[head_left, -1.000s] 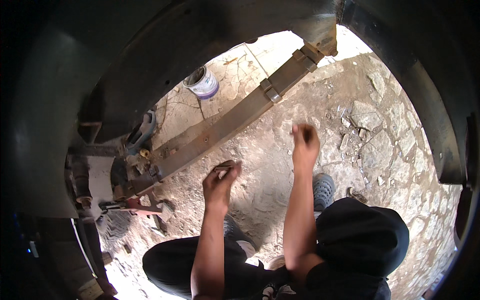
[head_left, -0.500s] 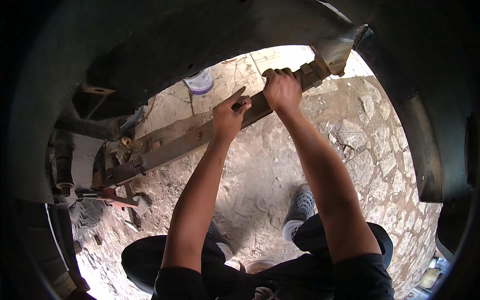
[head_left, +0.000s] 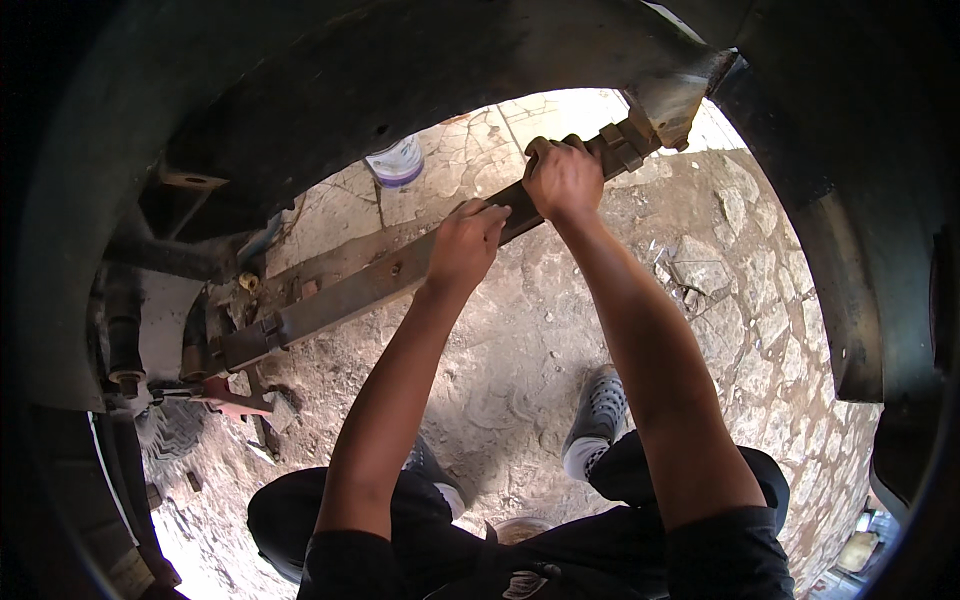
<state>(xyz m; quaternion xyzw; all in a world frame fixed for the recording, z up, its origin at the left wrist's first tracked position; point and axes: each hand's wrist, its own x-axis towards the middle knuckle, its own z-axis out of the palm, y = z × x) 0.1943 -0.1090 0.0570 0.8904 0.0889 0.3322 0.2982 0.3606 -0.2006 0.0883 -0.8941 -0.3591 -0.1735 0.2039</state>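
A long, rusty leaf spring [head_left: 345, 292] runs slantwise from the lower left to the upper right beneath a dark vehicle body. My right hand [head_left: 565, 182] grips its upper right part from above, fingers curled over the far edge. Just left of it, my left hand [head_left: 465, 243] is closed over the same spring, its fingers bent and bunched together. The fingertips of both hands are partly hidden. Metal clamps [head_left: 622, 150] band the spring beyond my right hand, and another clamp [head_left: 270, 328] sits toward its lower left end.
The dark wheel arch [head_left: 400, 60] curves over the spring. A shock absorber [head_left: 125, 335] hangs at the left near a red metal piece [head_left: 237, 398]. A white and purple can [head_left: 397, 163] stands on cracked tiles behind the spring. Rough stony ground [head_left: 500, 340] lies below.
My left hand has come down onto the spring; its index finger, stretched out before, is now bent over with the others. My right hand keeps its place.
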